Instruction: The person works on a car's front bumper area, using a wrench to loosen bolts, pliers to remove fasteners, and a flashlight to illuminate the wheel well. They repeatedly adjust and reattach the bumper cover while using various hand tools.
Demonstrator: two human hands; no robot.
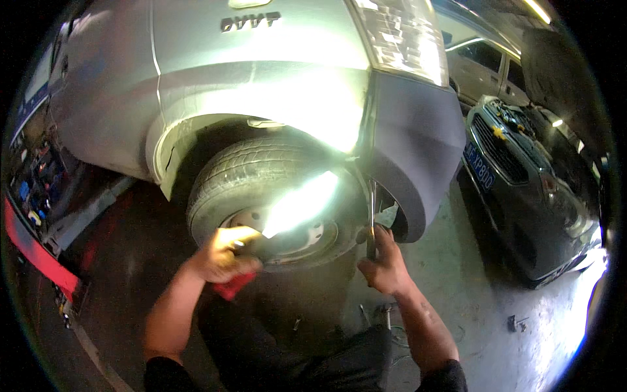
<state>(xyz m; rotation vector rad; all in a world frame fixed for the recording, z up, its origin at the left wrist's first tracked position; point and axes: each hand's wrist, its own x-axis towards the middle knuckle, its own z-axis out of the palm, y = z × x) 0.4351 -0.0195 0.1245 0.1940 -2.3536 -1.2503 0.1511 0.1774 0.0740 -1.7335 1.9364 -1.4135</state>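
Observation:
A silver car's rear wheel [274, 176] with a black tyre and a steel rim fills the middle, under a bright glare. My left hand [225, 255] is closed at the rim's lower left, holding a small metal tool, with a red rag [234, 285] beneath it. At the tyre's right edge, my right hand [385, 261] grips the lower end of a long metal bar [371, 222] that stands upright beside the dark grey bumper corner [418, 150].
A dark car [529, 189] with an open bonnet is parked at the right, a pale car behind it. A red tool trolley [36, 222] with many small items stands at the left. Small metal parts [385, 317] lie on the concrete floor near my knees.

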